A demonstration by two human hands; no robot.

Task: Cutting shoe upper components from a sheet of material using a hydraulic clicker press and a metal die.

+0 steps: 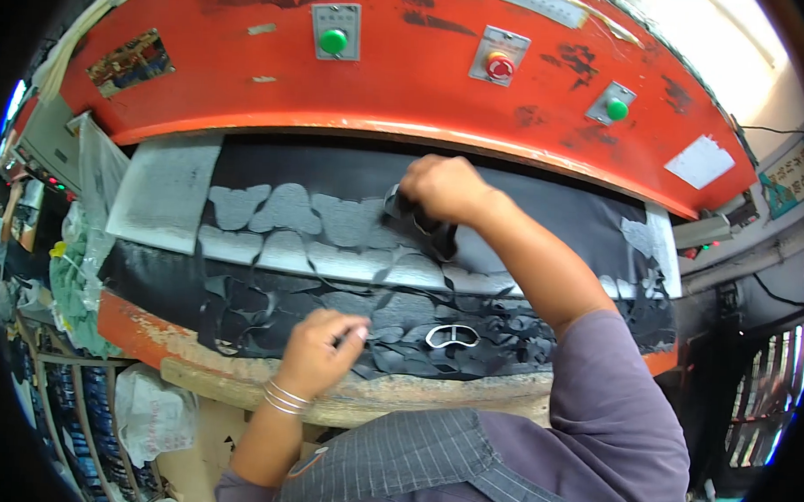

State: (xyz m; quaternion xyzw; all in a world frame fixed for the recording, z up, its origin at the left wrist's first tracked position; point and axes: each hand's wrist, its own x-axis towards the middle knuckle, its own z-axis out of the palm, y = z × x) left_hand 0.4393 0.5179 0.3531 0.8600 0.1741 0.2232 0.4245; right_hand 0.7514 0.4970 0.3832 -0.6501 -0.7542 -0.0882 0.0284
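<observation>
My right hand (450,188) is closed on dark, limp pieces of sheet material (440,239), blurred by motion, above the back of the machine bed. Beneath it lies a black sheet (325,165) with grey, curved-edged cut-out areas along its near side. My left hand (320,348), with bangles at the wrist, is curled over the near edge. Something dark shows between its thumb and fingers, too small to name. To its right, a metal cutting die (453,335), a curved outline with a crossbar, rests on tangled black scraps (515,341).
An orange press beam (409,90) spans the back, carrying two green buttons (333,41) and a red stop knob (500,67). A worn wooden edge (467,399) borders the bed in front. Clear plastic and green bags (78,264) hang at left.
</observation>
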